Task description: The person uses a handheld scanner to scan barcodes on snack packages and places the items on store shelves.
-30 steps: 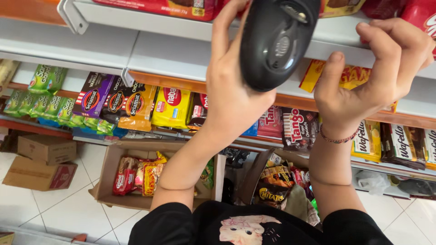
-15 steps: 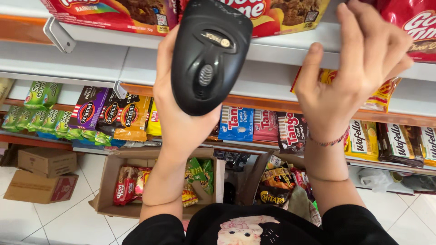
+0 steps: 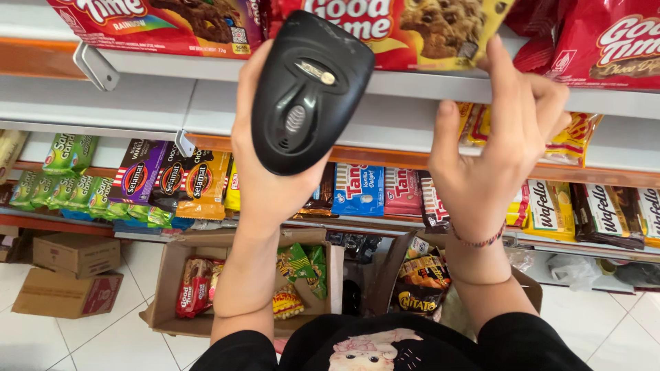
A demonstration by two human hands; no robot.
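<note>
The left hand [image 3: 275,185] is wrapped around a black scanner [image 3: 309,93] at upper centre of the frame. The right hand [image 3: 495,158] pinches the lower edge of a cookie pack [image 3: 412,34] on the top shelf [image 3: 172,65]. Scanning likely goes best with the pack tilted, its code facing the scanner's window, both held steady and close.

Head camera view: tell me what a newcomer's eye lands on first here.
The black handheld scanner comes first, gripped in the left hand and raised high at centre. Beside it, the right hand pinches the lower edge of a red and yellow cookie packet on the top shelf. Below, an open cardboard box of snack bags sits on the white tiled floor.
</note>
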